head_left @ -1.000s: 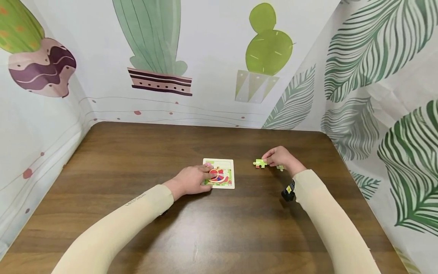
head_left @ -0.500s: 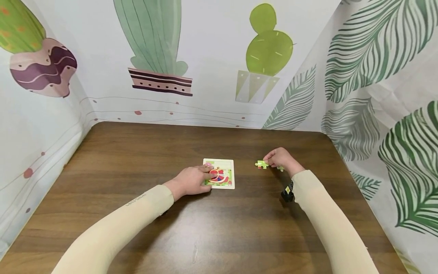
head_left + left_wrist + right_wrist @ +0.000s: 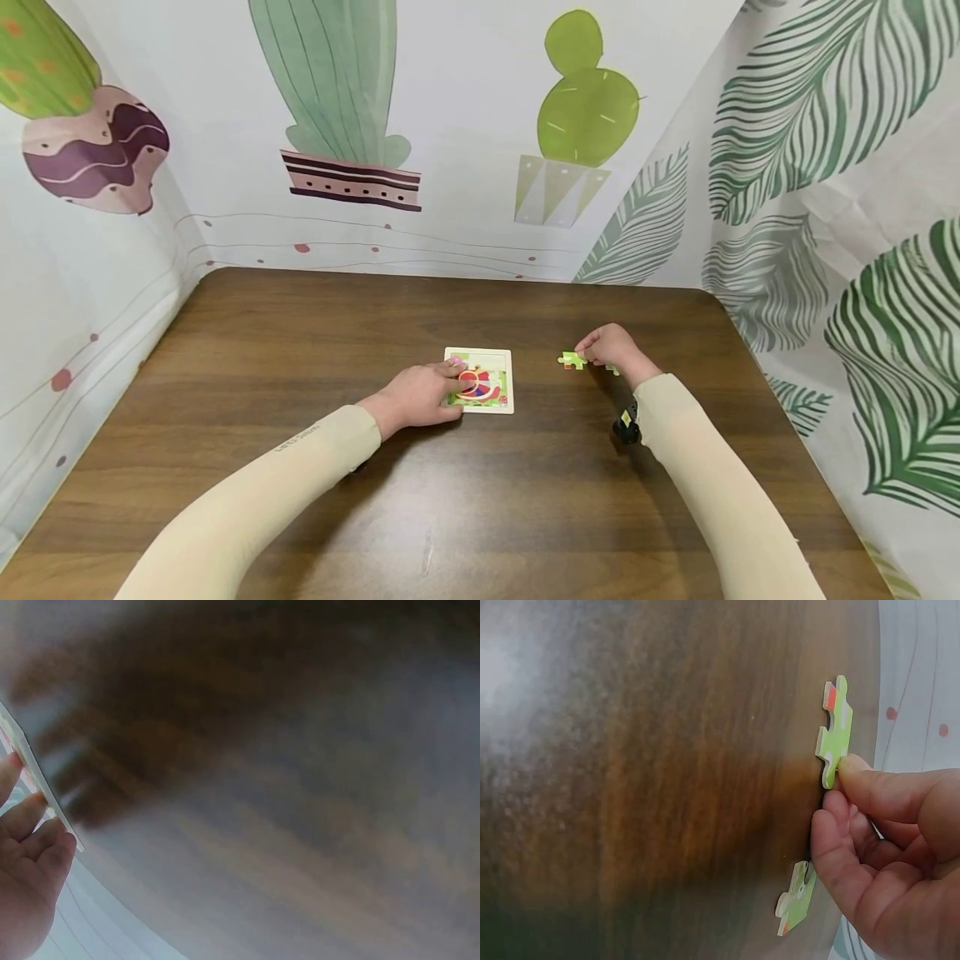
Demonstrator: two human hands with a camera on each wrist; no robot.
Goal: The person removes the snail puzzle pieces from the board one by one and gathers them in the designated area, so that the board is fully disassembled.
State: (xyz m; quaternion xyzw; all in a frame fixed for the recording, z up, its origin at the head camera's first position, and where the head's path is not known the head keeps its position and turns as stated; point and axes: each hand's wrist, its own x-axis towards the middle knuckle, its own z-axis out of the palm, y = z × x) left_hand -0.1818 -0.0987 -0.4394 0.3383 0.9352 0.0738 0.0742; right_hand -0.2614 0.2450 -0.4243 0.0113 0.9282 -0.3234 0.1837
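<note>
A square puzzle board (image 3: 489,409) with a pale rim and a snail-like picture lies mid-table. My left hand (image 3: 420,395) rests on its left side, fingers spread over the picture; in the left wrist view its fingertips (image 3: 56,832) meet the board's edge. Right of the board, my right hand (image 3: 611,343) pinches a light green jigsaw piece (image 3: 572,360) with a red corner by one end, thumb on top. A second green jigsaw piece (image 3: 798,900) lies on the table beneath that hand, partly hidden from the head camera. The board's top strip shows pale and bare.
The brown wooden table (image 3: 450,500) runs back to a wall covering (image 3: 465,125) printed with cacti and leaves. A black wrist device (image 3: 626,425) hangs below the right sleeve.
The right hand and its jigsaw piece have shifted very slightly toward me, with a small sideways wobble. The left hand and the board have stayed in place.
</note>
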